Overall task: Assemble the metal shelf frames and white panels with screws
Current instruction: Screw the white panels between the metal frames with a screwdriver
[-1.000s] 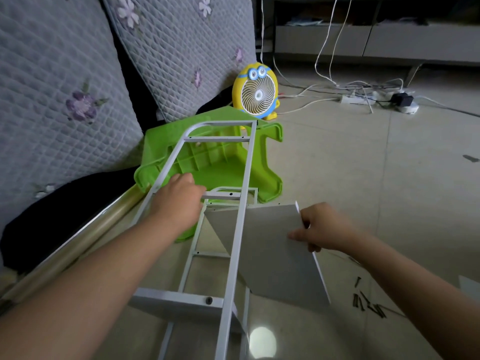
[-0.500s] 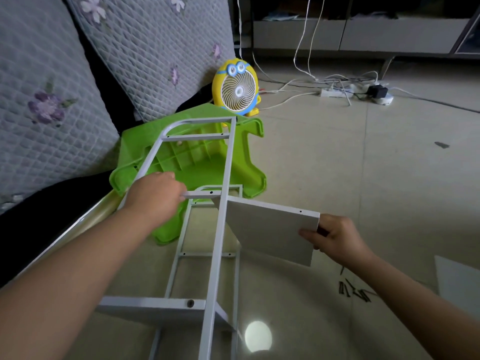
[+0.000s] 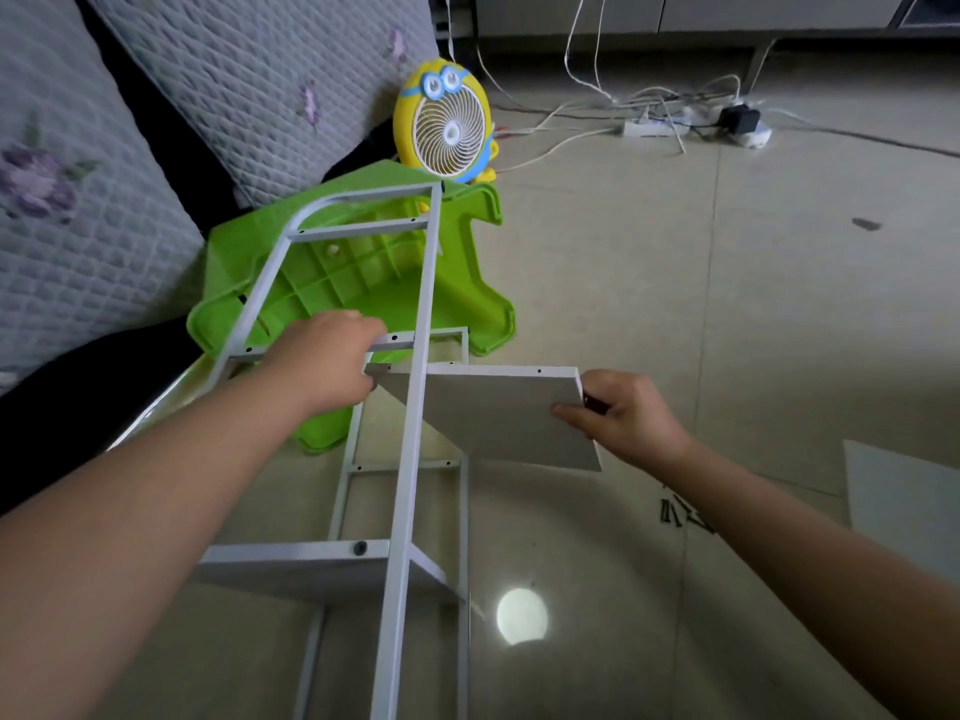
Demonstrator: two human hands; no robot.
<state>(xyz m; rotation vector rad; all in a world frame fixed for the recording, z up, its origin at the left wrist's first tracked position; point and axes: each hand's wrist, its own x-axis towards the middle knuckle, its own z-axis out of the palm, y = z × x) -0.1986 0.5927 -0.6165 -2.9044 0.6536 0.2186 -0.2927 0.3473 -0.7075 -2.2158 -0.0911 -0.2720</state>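
Observation:
A white metal shelf frame (image 3: 415, 407) stands up from the floor, with a second frame (image 3: 460, 491) behind it. My left hand (image 3: 324, 363) grips a crossbar of the near frame at mid height. In my right hand (image 3: 623, 413) is the right edge of a white panel (image 3: 498, 413), held nearly level between the two frames just below that crossbar. Another white panel (image 3: 311, 561) is fixed lower down with a dark screw (image 3: 359, 548). Several dark screws (image 3: 680, 514) lie on the floor at the right.
An overturned green plastic stool (image 3: 363, 283) lies behind the frames. A yellow desk fan (image 3: 447, 127) stands beyond it. Quilted grey cushions (image 3: 93, 200) fill the left. A power strip (image 3: 654, 128) with cables lies far back. One more white panel (image 3: 904, 506) lies at the right edge.
The white panel has swung from a steep tilt to nearly level and risen towards the crossbar. My right hand shifted right along with its edge. My left hand kept its hold on the crossbar.

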